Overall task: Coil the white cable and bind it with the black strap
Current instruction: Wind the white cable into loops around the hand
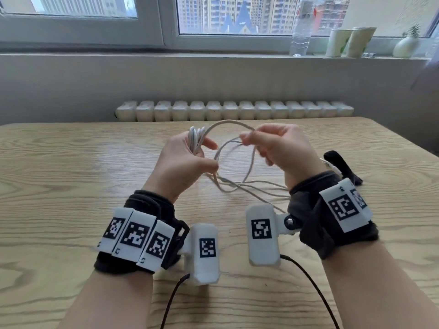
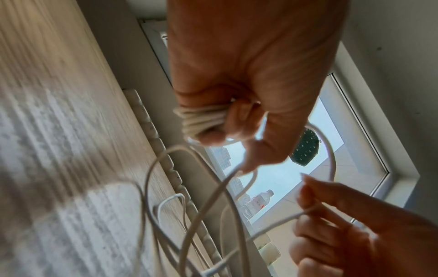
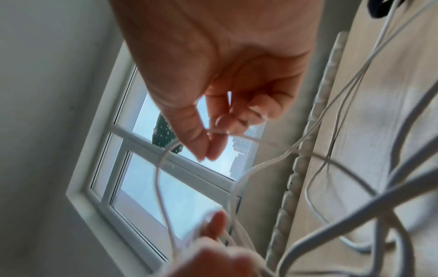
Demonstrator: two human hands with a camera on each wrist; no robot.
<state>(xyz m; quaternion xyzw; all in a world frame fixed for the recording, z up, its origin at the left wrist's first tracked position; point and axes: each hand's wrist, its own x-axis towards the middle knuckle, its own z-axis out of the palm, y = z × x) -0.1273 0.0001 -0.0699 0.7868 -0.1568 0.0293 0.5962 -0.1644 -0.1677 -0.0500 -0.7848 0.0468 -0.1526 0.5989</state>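
Observation:
My left hand (image 1: 187, 155) is raised above the table and grips several loops of the white cable (image 1: 197, 138), a tight bundle (image 2: 201, 120) in the left wrist view. From there one strand arcs over to my right hand (image 1: 261, 143), which pinches the cable (image 3: 220, 131) between thumb and fingers. Loose cable (image 1: 249, 186) trails down onto the wooden table (image 1: 71, 174) between my wrists. The black strap (image 1: 342, 166) lies on the table behind my right wrist, partly hidden by it.
A white radiator (image 1: 232, 110) runs behind the table's far edge. On the windowsill stand a plastic bottle (image 1: 300, 32), two paper cups (image 1: 349, 41) and a small vase (image 1: 405, 45). Black wires (image 1: 316, 290) run from the wrist cameras toward me.

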